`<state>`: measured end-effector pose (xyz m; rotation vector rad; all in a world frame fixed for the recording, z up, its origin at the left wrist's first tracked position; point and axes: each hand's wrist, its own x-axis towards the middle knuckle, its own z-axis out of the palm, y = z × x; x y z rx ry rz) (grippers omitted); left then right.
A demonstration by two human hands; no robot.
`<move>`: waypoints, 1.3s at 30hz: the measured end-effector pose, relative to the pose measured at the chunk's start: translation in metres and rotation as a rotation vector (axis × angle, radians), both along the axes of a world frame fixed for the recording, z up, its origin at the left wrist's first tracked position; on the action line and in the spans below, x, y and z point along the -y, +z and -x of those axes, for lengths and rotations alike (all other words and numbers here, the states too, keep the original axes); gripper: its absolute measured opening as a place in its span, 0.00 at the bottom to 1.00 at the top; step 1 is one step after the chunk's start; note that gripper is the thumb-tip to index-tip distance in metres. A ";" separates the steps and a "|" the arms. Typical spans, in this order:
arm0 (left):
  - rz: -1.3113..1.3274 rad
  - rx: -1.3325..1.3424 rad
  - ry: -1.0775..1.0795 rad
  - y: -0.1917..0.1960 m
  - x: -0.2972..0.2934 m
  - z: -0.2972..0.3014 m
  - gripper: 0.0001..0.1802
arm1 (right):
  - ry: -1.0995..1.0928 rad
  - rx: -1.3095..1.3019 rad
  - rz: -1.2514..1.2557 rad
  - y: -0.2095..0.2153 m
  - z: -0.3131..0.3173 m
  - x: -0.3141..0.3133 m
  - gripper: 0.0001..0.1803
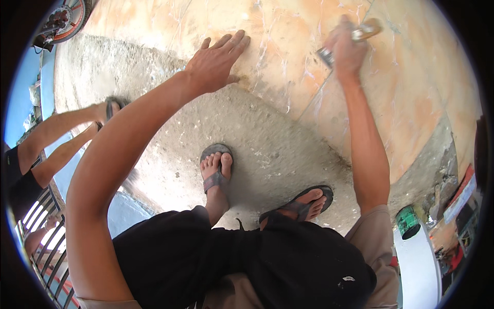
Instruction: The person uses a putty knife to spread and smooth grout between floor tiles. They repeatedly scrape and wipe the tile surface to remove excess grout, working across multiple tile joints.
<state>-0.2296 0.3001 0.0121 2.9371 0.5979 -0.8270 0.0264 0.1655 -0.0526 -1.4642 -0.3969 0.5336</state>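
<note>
A person is leaning over an orange-and-cream marbled surface (278, 67), gripping a tool.
The blurred, amber-handled, grey-ended tool (369, 30) is slanting from near left to far right within the curled right hand (350, 54); the left hand (213, 66), well leftward, is spreading its fingers on the surface, holding nothing visible. Rough grey concrete (272, 139) is lying nearer; a green cylindrical can (408, 222) is sitting near right.

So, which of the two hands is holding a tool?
The right hand, closed around a blurred tool with a brownish handle; the left hand holds nothing, spread flat against the orange surface.
</note>
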 end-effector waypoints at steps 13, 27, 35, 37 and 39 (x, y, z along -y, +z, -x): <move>-0.049 0.018 -0.005 -0.005 -0.001 -0.002 0.54 | 0.178 -0.135 0.095 -0.012 0.091 0.052 0.26; -0.027 0.047 -0.025 -0.012 -0.007 0.004 0.55 | 0.160 -0.154 -0.237 0.017 0.080 0.050 0.23; -0.013 0.077 -0.019 -0.010 -0.008 0.003 0.54 | 0.207 -0.154 -0.198 0.013 0.099 0.045 0.23; 0.012 0.117 -0.026 -0.017 -0.008 0.011 0.55 | 0.257 -0.061 -0.158 0.007 0.105 0.053 0.23; -0.008 0.118 -0.031 -0.018 -0.003 0.003 0.55 | 0.358 0.050 0.051 -0.007 0.133 0.068 0.23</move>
